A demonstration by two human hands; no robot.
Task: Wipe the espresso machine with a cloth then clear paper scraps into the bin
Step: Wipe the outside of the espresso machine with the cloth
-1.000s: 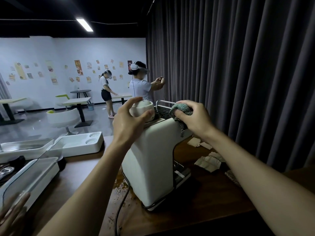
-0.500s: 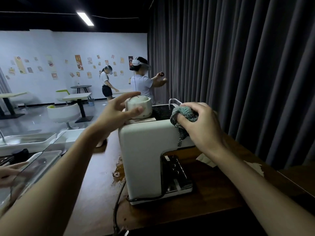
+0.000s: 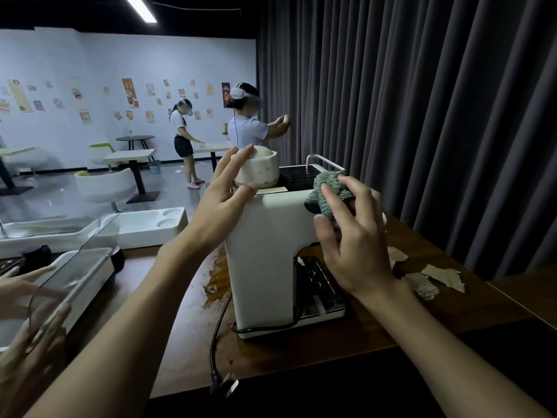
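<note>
A cup (image 3: 257, 168) sits on the espresso machine (image 3: 265, 257), paper scraps (image 3: 434, 277) lying on the table (image 3: 376, 333) to its right.

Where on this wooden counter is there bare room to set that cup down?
Bare wood shows between the espresso machine and the white trays, narrowed by a stain and the power cord. Another strip runs along the near edge of the counter, in front of the paper scraps. Right of the machine the scraps crowd it; the left end is trays.
</note>
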